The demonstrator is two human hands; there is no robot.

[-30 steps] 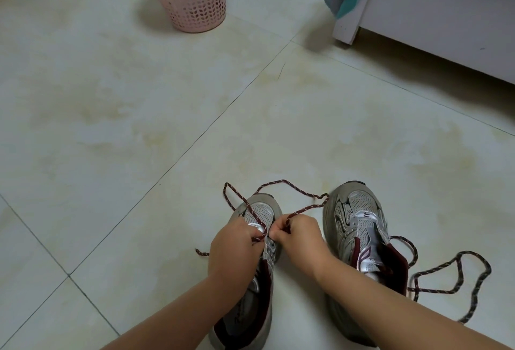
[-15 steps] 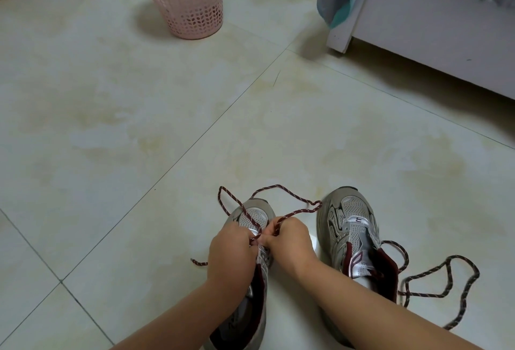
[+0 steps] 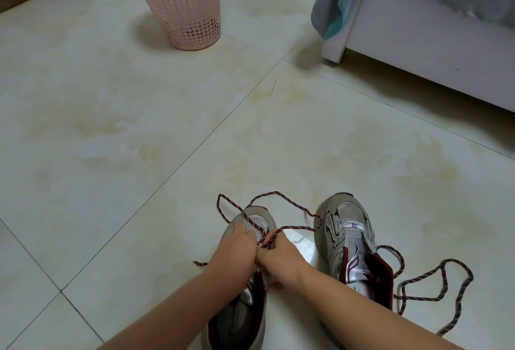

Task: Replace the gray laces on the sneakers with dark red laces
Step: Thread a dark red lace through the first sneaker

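Hands closer; speckled dark red lace (image 3: pixel 295 227) looped.

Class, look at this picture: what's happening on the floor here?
A person sits over two gray sneakers on the tiled floor. Both hands, left hand and right hand, pinch a dark red lace at the left sneaker, threading it near the toe. The right sneaker has its dark red lace lying loose beside it.

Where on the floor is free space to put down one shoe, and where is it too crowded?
Bare tiles stretch between the pink basket and the left sneaker, and left of both hands. Crowded: around the right sneaker, where the loose dark red lace sprawls.
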